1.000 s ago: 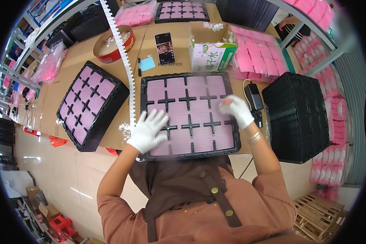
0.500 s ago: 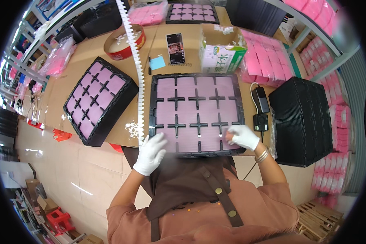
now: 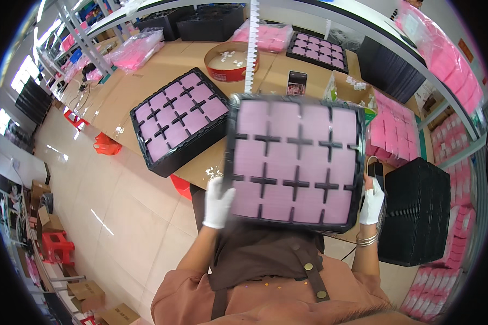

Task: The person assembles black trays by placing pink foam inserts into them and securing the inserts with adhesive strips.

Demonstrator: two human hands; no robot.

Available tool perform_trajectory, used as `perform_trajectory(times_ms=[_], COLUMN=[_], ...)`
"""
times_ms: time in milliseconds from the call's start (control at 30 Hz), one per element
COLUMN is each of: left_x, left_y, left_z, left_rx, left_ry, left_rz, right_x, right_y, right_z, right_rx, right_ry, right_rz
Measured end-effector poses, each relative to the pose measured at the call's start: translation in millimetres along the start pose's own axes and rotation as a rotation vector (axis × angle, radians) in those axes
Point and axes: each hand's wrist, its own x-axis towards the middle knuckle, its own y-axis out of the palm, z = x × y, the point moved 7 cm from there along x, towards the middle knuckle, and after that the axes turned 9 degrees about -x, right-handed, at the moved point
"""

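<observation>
A black tray (image 3: pixel 295 186) with cross-shaped dividers and pale pink sheets in its compartments is held up in front of me, hiding part of the table. My left hand (image 3: pixel 218 205), in a white glove, is closed on its left side near the lower corner. On the opposite side my right hand (image 3: pixel 372 201), also gloved but with bare fingertips showing, grips the tray's right edge. The fingers behind the rims are partly hidden. Left of it, a similar filled tray (image 3: pixel 174 164) lies at an angle on the cardboard-covered table (image 3: pixel 119 111).
A stack of black trays (image 3: pixel 415 216) stands at the right, below bagged pink pieces (image 3: pixel 391 130). Behind the held tray are a phone (image 3: pixel 296 83), an open carton (image 3: pixel 348 88) and a red round tub (image 3: pixel 229 75). A white toothed strip (image 3: pixel 251 49) hangs from the shelf.
Both hands have moved onto the tray's sides, and the tray has come up toward me, covering the blue note and part of the phone. My view has swung to the left.
</observation>
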Motion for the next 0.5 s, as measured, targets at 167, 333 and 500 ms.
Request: perform_trajectory(times_ms=[167, 333, 500], left_x=[34, 106, 130], left_y=[-121, -220, -273], left_z=[-62, -54, -11], left_rx=[-0.214, -0.241, 0.027], left_ry=[0.052, 0.15, 0.081], left_rz=[-0.288, -0.529, -0.7], right_x=[47, 84, 119], right_y=[118, 291, 434], right_z=[64, 61, 45], right_rx=[0.348, 0.433, 0.379], right_ry=[0.014, 0.054, 0.409], right_rz=[0.427, 0.805, 0.716])
